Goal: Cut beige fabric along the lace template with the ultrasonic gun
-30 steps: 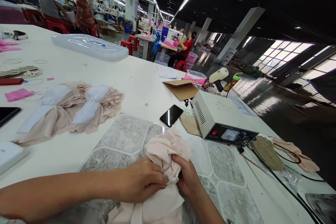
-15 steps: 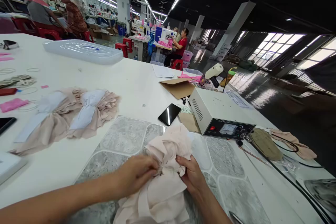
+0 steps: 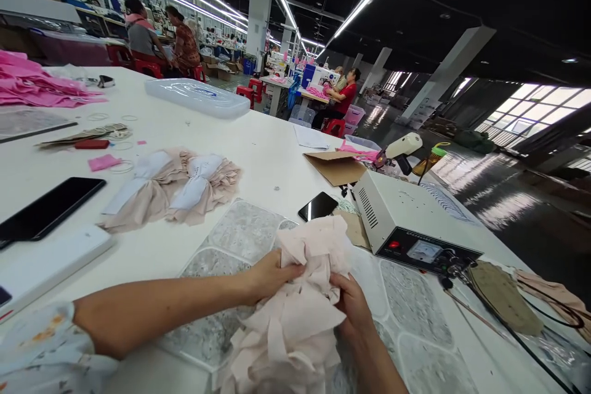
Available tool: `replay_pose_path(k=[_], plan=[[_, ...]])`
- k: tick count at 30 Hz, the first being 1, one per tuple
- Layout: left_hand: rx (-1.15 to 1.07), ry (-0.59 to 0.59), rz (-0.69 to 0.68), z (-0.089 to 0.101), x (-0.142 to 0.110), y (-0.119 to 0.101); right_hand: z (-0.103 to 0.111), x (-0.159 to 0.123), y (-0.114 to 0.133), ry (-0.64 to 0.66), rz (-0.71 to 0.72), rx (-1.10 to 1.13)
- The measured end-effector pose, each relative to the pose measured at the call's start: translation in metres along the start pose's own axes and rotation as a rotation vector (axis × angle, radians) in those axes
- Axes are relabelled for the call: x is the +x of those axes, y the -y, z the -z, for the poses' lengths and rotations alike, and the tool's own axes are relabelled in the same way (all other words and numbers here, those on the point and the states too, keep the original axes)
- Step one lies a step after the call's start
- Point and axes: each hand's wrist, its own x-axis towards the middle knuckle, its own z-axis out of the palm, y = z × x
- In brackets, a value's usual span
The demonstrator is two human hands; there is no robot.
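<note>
A bunch of pale beige fabric pieces (image 3: 290,332), gathered narrow at its middle, is held between my two hands above a grey stone-patterned mat (image 3: 244,231). My left hand (image 3: 272,274) grips the bunch from the left, thumb lying across the gathered part. From the right, my right hand (image 3: 353,301) closes round the same part, its thumb on top and the other fingers partly hidden behind the cloth. Further left on the white table lie two similar beige bundles (image 3: 207,194), each with a white paper band (image 3: 198,180) round it.
A grey box with a dial (image 3: 415,228) stands right, cables trailing from it. Phones (image 3: 318,206), a white box (image 3: 55,274), a plastic lid (image 3: 198,97), cardboard (image 3: 335,166) and pink fabric (image 3: 41,83) lie about. Several people sit at machines beyond, one in red (image 3: 344,98).
My view has swung left, bringing the pink pile and more of the left phone in. My left hand has shifted from pinching at the bunch's middle to gripping its side, thumb across it.
</note>
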Motion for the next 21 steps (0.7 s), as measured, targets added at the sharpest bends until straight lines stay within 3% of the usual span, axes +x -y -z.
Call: replay_pose_path(k=[8,16,21], plan=[[-0.054,-0.124,0.069,0.009,0.019,0.006,-0.003,-0.016,0.001,0.112,-0.070,-0.143],[-0.186,0.038,0.117,0.006,-0.005,-0.002,-0.013,-0.017,-0.006,0.205,0.008,-0.200],[-0.180,-0.042,0.066,0.024,-0.008,-0.012,-0.009,-0.021,0.003,0.252,0.038,-0.184]])
